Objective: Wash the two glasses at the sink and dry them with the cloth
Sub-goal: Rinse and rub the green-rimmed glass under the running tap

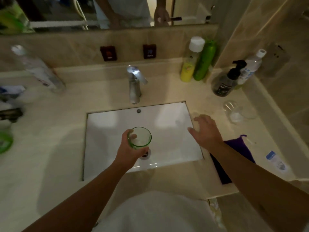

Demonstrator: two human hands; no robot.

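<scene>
the green glass (140, 137) is held upright over the sink (167, 148) by the left hand (129, 149), fingers curled round its side, mouth up and seemingly empty; it is tinted green and see-through. the tap (135, 84) lies straight beyond it, no water seen running. the right hand (206, 130), fingers spread and holding nothing, hovers at the basin's right edge above the purple cloth (234, 158), nearer to the clear glass (233, 111) on the counter further right.

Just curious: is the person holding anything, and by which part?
The left hand grips the green glass around its side, over the sink. The right hand holds nothing.
</scene>
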